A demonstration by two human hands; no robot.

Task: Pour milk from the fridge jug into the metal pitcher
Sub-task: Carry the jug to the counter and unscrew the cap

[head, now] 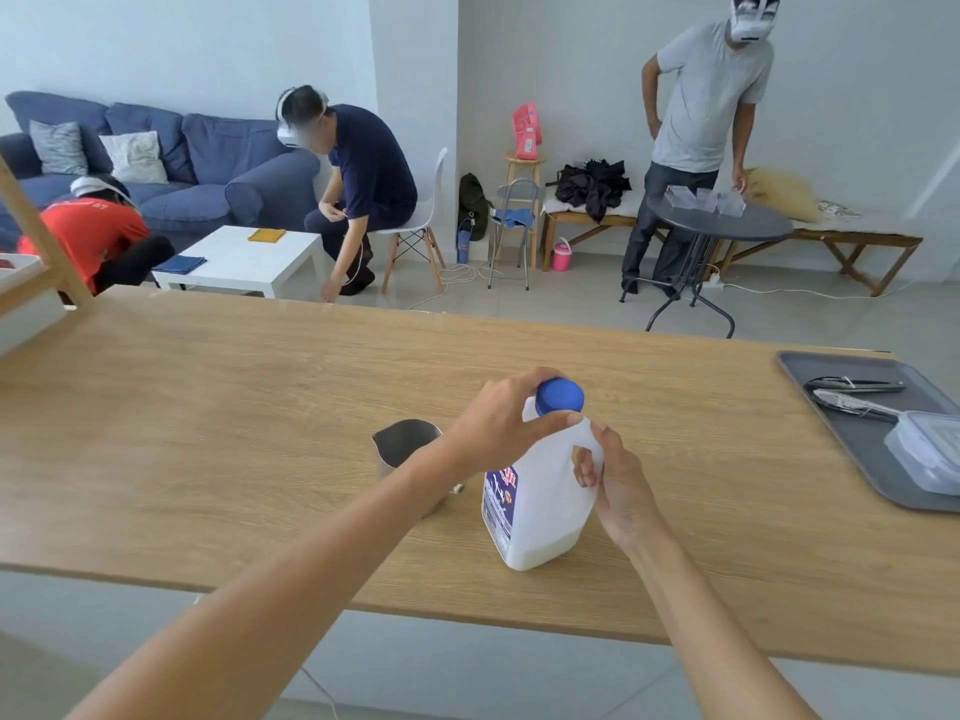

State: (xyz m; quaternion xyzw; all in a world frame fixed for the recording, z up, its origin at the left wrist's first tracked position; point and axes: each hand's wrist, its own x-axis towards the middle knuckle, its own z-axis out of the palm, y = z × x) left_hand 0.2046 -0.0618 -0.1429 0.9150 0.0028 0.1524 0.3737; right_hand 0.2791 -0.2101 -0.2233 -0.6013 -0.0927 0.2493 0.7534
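The cap-opening step is being carried out, by the look of it: no milk is being poured yet. The milk jug (540, 491) is being kept upright on the wooden desk (208, 407), near its front edge, and only a shallow layer of milk is showing at the bottom. The blue cap (560, 395) is being pinched from above by the left hand (501, 426), thumb and fingers closed around its rim, while the handle is being gripped by the right hand (618, 480), fingers curled through the opening. The metal pitcher (408, 449) is standing just beside the jug on its left, partly hidden behind the left forearm, its mouth open and its spout turned away to the left. Next, the cap is likely needing to be twisted off and set aside; then the jug is to be lifted by the handle and tipped toward the pitcher, steeply, since so little milk is left
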